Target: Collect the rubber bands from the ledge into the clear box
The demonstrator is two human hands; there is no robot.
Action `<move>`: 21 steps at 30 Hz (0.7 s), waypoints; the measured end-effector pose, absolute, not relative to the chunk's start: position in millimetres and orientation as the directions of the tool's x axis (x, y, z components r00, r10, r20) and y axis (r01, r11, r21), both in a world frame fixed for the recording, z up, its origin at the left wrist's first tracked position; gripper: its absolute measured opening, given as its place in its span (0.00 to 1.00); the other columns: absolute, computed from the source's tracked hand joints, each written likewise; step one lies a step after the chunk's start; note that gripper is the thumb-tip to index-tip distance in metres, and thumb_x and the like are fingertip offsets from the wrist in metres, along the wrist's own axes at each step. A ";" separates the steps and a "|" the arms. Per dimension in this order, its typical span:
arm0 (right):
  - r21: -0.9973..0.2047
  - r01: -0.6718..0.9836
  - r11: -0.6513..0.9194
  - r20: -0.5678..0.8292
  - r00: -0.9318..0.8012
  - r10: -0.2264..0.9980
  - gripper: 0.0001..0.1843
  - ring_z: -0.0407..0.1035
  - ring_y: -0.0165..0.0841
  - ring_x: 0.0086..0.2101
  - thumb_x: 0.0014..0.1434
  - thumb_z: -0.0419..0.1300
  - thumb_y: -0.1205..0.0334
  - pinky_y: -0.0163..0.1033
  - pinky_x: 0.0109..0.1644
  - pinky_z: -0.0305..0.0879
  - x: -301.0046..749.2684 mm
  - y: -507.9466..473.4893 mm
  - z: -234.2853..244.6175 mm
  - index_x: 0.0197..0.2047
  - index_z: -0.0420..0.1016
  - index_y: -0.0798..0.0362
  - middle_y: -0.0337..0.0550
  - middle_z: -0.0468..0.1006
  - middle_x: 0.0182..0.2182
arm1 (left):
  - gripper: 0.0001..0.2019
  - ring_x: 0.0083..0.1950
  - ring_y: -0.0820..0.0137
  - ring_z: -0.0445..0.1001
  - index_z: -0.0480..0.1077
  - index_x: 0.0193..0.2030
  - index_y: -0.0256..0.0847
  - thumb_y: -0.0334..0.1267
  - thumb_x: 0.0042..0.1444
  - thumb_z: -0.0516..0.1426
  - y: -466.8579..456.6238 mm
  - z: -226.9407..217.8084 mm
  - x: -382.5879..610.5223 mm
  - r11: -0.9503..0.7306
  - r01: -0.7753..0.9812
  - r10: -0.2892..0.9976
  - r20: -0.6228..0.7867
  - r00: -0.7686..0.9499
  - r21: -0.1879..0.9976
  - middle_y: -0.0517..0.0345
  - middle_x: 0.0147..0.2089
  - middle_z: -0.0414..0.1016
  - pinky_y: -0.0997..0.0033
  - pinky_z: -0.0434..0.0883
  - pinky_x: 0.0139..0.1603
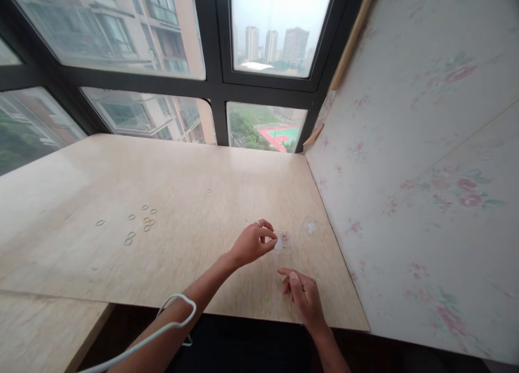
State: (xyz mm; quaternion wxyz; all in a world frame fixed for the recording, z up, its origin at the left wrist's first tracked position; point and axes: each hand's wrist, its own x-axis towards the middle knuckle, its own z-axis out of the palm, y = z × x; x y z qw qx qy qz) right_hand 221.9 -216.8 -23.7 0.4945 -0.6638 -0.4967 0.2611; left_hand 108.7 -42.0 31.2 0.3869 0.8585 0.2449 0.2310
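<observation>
L hand (253,243) grip pinched narrow on the edge of a clear packet (284,246), lying on the counter (203,265) near the floral wall (405,173); R hand (305,296) loose, empty, just beside; small rings (141,221) well off to the left; prob mid-pick, fiddly fingertip stuff

A small clear packet (284,246) lies flat on the worktop (182,189), near the right edge and closer to the front edge than the back. It is roughly square, glossy and see-through, with the pale wood showing through it. A tiny ring (284,235) sits at its far side; whether inside or on top cannot be told. The left hand (251,244) pinches its left edge.
</observation>
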 end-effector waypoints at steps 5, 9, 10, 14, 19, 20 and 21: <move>-0.923 0.383 -0.017 0.137 0.372 0.918 0.24 0.66 0.28 0.22 0.65 0.44 0.53 0.32 0.28 0.64 222.1 -216.4 -21.3 0.42 0.77 0.58 0.39 0.71 0.20 | 0.10 0.31 0.73 0.70 0.77 0.35 0.45 0.34 0.55 0.53 -48.4 16.5 112.3 -0.766 0.322 0.499 0.199 0.843 0.556 0.53 0.47 0.71 0.69 0.67 0.38; -0.926 0.376 -0.030 0.123 0.376 0.918 0.24 0.66 0.28 0.22 0.65 0.44 0.52 0.31 0.28 0.64 222.8 -216.7 -22.3 0.42 0.77 0.58 0.39 0.71 0.20 | 0.11 0.32 0.73 0.71 0.76 0.37 0.46 0.35 0.57 0.52 -47.6 10.9 105.8 -0.802 0.297 0.456 0.211 0.865 0.517 0.54 0.48 0.71 0.71 0.67 0.37; -0.928 0.371 -0.034 0.118 0.378 0.918 0.24 0.66 0.28 0.22 0.65 0.44 0.52 0.31 0.28 0.64 222.9 -216.9 -22.6 0.42 0.77 0.58 0.39 0.71 0.20 | 0.10 0.33 0.73 0.71 0.76 0.37 0.46 0.35 0.58 0.52 -47.6 10.2 104.9 -0.801 0.286 0.458 0.232 0.858 0.526 0.54 0.48 0.71 0.71 0.67 0.37; -0.928 0.372 -0.037 0.115 0.378 0.918 0.24 0.66 0.28 0.22 0.66 0.44 0.52 0.32 0.27 0.64 222.9 -217.3 -23.0 0.42 0.77 0.58 0.40 0.71 0.20 | 0.08 0.32 0.74 0.71 0.76 0.37 0.43 0.36 0.57 0.54 -47.9 8.8 103.5 -0.794 0.263 0.484 0.308 0.819 0.549 0.54 0.45 0.72 0.72 0.68 0.37; -0.918 0.394 -0.055 0.110 0.384 0.917 0.24 0.66 0.29 0.22 0.65 0.44 0.52 0.33 0.27 0.64 222.3 -216.8 -21.7 0.43 0.77 0.58 0.40 0.71 0.20 | 0.08 0.27 0.79 0.68 0.75 0.36 0.41 0.34 0.58 0.54 -49.7 7.7 94.0 -0.794 0.256 0.500 0.354 0.790 0.552 0.55 0.43 0.72 0.74 0.67 0.33; -0.916 0.398 -0.060 0.108 0.385 0.916 0.24 0.66 0.29 0.22 0.65 0.44 0.52 0.33 0.28 0.64 222.1 -216.9 -21.6 0.43 0.77 0.58 0.40 0.71 0.20 | 0.07 0.26 0.79 0.67 0.74 0.35 0.40 0.34 0.58 0.54 -49.9 7.0 90.0 -0.783 0.259 0.515 0.355 0.780 0.566 0.55 0.43 0.72 0.75 0.67 0.32; -0.914 0.402 -0.063 0.106 0.385 0.917 0.24 0.66 0.29 0.22 0.65 0.44 0.52 0.33 0.28 0.64 221.8 -217.0 -21.7 0.43 0.77 0.58 0.40 0.71 0.20 | 0.07 0.25 0.80 0.66 0.74 0.35 0.40 0.34 0.58 0.54 -49.9 6.0 85.4 -0.765 0.265 0.537 0.354 0.766 0.587 0.55 0.43 0.72 0.76 0.66 0.31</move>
